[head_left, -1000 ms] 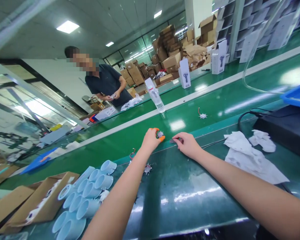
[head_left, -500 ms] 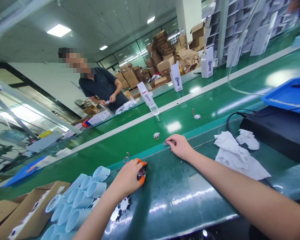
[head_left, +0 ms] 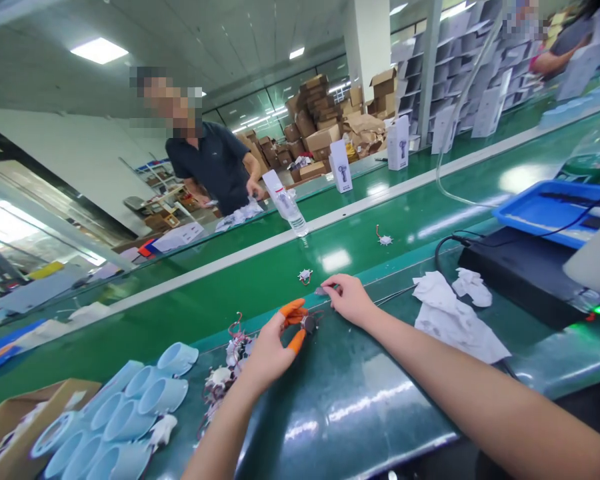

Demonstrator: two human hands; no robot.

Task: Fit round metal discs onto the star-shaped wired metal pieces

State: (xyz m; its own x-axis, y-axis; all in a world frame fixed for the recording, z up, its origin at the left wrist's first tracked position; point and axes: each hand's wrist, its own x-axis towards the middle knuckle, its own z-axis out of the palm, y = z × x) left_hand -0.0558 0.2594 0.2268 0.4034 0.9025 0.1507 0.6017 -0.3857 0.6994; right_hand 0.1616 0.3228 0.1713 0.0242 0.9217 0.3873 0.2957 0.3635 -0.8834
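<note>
Room: factory assembly floor, with stacked cardboard cartons (head_left: 313, 130) by the far windows and white product boxes (head_left: 341, 167) standing along a further belt.
Bench: green conveyor belt (head_left: 195, 300) running diagonally across the view, split lengthwise by a white rail (head_left: 220, 262).
Co-worker: a person in a dark polo shirt (head_left: 205, 163) stands across the belt, one hand near a clear water bottle (head_left: 285, 205).
Right of hands: blue tray (head_left: 545, 213) on a black unit (head_left: 515, 280); crumpled white paper (head_left: 455, 323) lies just beside the right forearm.
Left of hands: pale blue plastic cylinders (head_left: 130, 413) lying in a heap beside a cardboard box (head_left: 10, 427).
Loose parts: spiked discs with red wires (head_left: 227, 363) lie piled just left of the left wrist; two more (head_left: 305, 275) rest singly on the belt.
Left hand: closed to a pinch, orange finger cots (head_left: 293, 307) on thumb and forefinger, gripping a small dark spiked part (head_left: 309, 325).
Right hand (head_left: 350, 300): fingers curled, tips on a small grey piece (head_left: 321, 291) at the belt edge; grip cannot be confirmed.
</note>
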